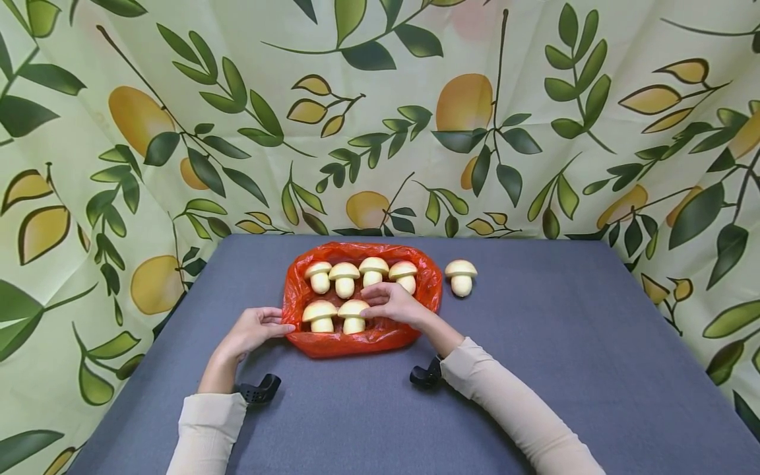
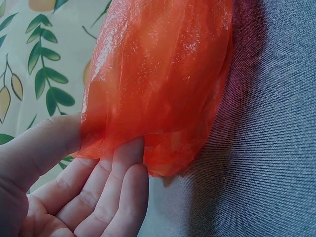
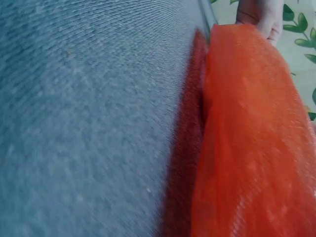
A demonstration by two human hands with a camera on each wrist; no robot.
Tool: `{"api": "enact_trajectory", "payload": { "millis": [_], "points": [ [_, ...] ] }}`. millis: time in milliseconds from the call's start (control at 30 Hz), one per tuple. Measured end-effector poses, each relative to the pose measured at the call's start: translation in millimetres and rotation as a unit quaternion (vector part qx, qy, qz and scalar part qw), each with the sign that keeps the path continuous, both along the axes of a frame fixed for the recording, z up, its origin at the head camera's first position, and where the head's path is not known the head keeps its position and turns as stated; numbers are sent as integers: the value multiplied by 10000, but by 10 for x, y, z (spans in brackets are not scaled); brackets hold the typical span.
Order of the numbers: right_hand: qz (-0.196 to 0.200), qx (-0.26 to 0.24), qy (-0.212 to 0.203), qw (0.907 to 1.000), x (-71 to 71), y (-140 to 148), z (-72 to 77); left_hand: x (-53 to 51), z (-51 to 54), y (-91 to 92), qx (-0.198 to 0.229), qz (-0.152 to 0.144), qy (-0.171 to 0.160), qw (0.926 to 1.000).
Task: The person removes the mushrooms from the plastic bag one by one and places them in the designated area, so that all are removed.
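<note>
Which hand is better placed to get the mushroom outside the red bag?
Probably the right hand: it is nearer that mushroom, which is right of the bag, while the left hand holds the bag's left end.

From where I stand, I see a grey-blue table (image 1: 564,343), and its surface has a fine woven texture. Behind its far edge, and also along the left and right sides, there hangs a pale cream cloth (image 1: 392,92). On it are printed orange fruits (image 1: 466,102), many green leaves (image 1: 369,56) and some yellow leaves (image 1: 650,100) with dark outlines.
</note>
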State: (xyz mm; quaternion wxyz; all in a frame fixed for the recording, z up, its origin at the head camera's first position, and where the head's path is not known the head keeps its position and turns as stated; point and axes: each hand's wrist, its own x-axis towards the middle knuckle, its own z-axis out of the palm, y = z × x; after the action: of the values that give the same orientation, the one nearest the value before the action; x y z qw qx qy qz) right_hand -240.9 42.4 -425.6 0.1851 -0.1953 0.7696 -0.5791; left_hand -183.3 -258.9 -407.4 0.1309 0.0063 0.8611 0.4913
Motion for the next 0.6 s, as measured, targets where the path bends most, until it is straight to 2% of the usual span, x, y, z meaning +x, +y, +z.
{"api": "enact_trajectory", "payload": {
  "millis": [133, 333, 600],
  "points": [
    [-104, 271, 22, 9996, -11, -65, -31, -2, 1, 1, 1, -3, -19, 10000],
    [-54, 502, 60, 9987, -11, -110, -79, 1, -1, 1, -51, 32, -51, 10000],
    [-110, 518, 86, 9986, -14, -115, -125, -13, -19, 10, -92, 74, -63, 9999]
  ]
}}
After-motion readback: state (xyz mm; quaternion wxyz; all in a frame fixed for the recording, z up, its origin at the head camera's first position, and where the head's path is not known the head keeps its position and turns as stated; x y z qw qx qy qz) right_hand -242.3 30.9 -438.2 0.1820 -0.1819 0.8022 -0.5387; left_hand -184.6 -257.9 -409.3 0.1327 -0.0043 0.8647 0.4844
